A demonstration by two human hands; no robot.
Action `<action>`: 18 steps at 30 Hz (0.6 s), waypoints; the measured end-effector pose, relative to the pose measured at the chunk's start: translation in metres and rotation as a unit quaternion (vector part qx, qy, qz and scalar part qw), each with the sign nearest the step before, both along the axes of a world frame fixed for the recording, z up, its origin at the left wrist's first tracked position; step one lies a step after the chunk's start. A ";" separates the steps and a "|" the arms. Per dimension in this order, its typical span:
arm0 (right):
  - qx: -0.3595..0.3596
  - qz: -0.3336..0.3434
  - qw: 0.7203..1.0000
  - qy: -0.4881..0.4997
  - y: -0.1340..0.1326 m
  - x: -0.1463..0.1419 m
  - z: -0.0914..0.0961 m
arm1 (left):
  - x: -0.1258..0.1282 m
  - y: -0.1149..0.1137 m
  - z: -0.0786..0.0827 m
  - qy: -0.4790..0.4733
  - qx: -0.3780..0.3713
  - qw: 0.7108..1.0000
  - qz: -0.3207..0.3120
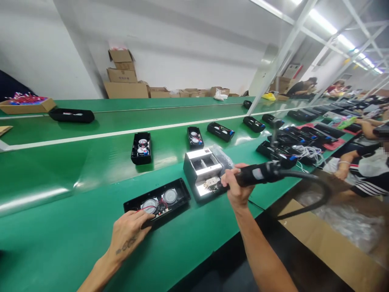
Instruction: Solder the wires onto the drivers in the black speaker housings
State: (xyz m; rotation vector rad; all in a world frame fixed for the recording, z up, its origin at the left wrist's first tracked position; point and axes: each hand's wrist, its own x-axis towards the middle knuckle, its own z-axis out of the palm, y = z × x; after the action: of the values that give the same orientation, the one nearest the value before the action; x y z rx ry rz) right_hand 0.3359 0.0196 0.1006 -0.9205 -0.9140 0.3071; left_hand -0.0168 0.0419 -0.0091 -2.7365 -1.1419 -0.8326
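My left hand (130, 227) grips the near left edge of a black speaker housing (170, 197), its fingertips over the rim. The housing lies open side up on the green bench, showing two round silver speaker drivers, red wires and a small circuit board. In my right hand (238, 192) is a black electric screwdriver (258, 174), held almost level with its cable leading off to the right. Its front end points left into the lit opening of a grey screw feeder (194, 176). The tip itself is hard to make out there.
Clear plastic wrap (222, 157) lies behind the feeder. More open speaker housings (141, 149) stand along the green conveyor (100, 162). Several housings and white cables (308, 153) crowd the right side, where a co-worker (369, 170) sits. A cardboard box (328, 239) stands below the bench edge.
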 end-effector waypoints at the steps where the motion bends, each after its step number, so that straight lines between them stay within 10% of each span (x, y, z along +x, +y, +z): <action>1: -0.015 0.004 1.000 -0.011 0.002 -0.001 -0.001 | 0.001 0.001 0.001 0.002 0.001 1.000 0.001; 6: -0.105 0.090 0.989 -0.047 -0.006 -0.013 -0.002 | 0.002 0.001 0.002 0.016 -0.010 1.000 -0.002; 18: 0.009 0.254 0.967 0.033 -0.001 -0.110 -0.029 | 0.002 0.001 -0.002 0.027 -0.034 0.999 -0.012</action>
State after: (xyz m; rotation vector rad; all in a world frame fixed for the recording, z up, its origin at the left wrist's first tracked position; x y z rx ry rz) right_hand 0.2264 0.0181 0.0714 -0.6428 -1.0829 0.7627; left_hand -0.0147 0.0431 -0.0112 -2.8137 -1.1509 -0.7308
